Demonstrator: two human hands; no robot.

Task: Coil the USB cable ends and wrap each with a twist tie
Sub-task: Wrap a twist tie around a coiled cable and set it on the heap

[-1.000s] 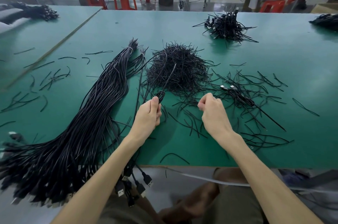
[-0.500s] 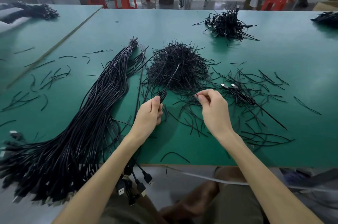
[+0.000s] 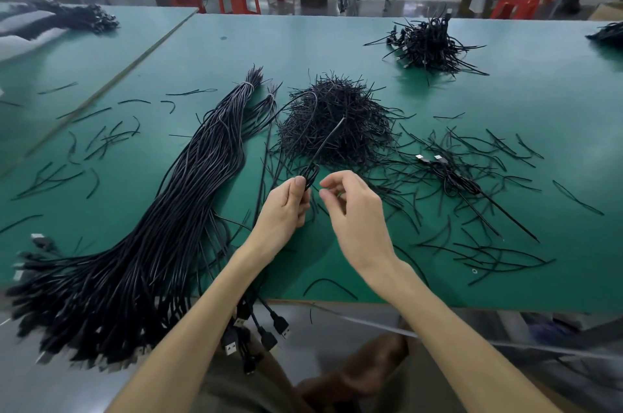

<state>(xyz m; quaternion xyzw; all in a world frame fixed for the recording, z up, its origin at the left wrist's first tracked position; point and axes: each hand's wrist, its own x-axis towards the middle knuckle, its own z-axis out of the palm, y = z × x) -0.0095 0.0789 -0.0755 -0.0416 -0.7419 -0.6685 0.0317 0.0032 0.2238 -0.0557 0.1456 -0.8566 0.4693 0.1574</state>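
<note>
Both forearms are stretched out over the near edge of the green desk (image 3: 522,116). The left hand (image 3: 286,207) is tipped on its side, thumb on top, pinching a small coiled cable end (image 3: 312,173) just above the desk, in front of the twist tie pile (image 3: 337,122). The right hand (image 3: 354,210) is just beside it, fingers curled, thumb and forefinger nearly meeting. Honestly can't tell if it's got a tie in there.

The cable bundle (image 3: 161,227) blocked the left side. The tie pile (image 3: 333,129) stood at centre, loose ties (image 3: 472,210) littered the right. Open table (image 3: 414,99) lay between the pile and the far heap (image 3: 431,45).
</note>
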